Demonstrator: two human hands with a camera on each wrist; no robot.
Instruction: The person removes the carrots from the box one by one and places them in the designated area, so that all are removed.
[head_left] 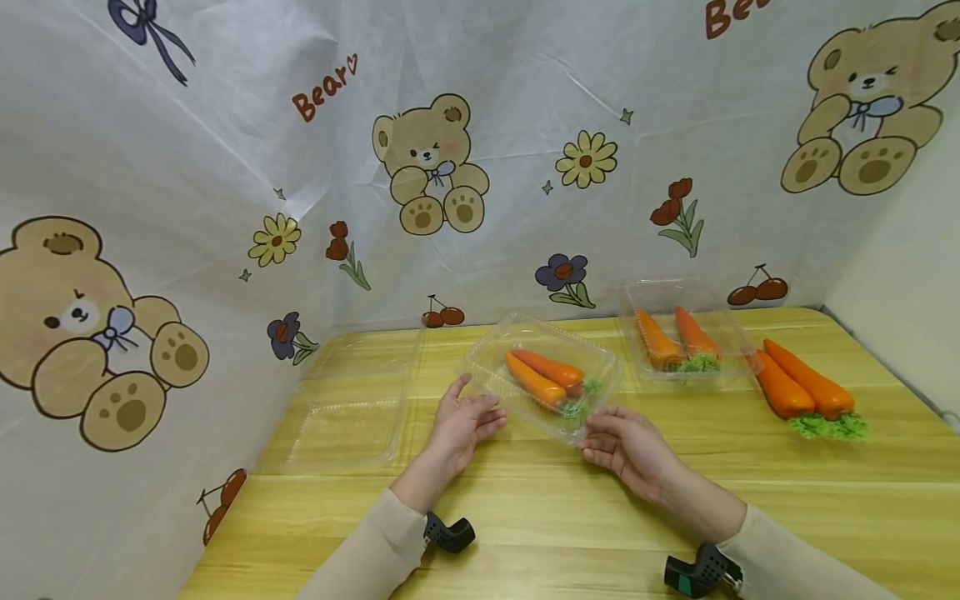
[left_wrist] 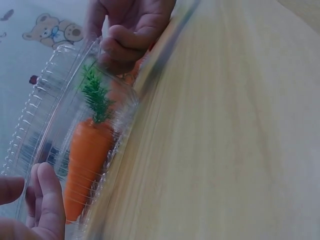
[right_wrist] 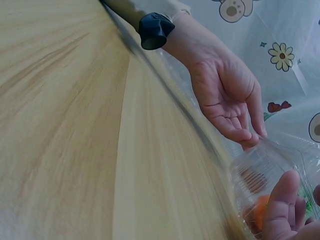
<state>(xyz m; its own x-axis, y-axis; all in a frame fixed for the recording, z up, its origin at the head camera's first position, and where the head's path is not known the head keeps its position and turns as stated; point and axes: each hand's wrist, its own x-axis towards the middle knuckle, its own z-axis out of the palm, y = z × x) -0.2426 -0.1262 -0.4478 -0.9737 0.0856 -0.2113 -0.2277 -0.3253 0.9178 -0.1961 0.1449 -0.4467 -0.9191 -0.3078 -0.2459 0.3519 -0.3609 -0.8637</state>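
Note:
A clear plastic clamshell container (head_left: pixel 487 367) with two orange carrots (head_left: pixel 534 379) and their green tops inside is tilted between the two hands over the wooden table. At its near right corner the right hand (head_left: pixel 630 450) pinches the edge between thumb and fingers. The left hand (head_left: pixel 461 425) holds the left edge, its thumb and fingertips at the rim, as the right wrist view also shows. Through the clear wall in the left wrist view, one carrot (left_wrist: pixel 87 165) shows with its green leaves toward the right hand (left_wrist: pixel 132 35).
Another clear container (head_left: pixel 667 292) with two carrots stands at the back right. Beside it, two loose carrots (head_left: pixel 806 383) lie on the table (head_left: pixel 525 517). To the left sits an open clear container (head_left: pixel 345 429). A bear-print cloth (head_left: pixel 510 208) hangs behind the table.

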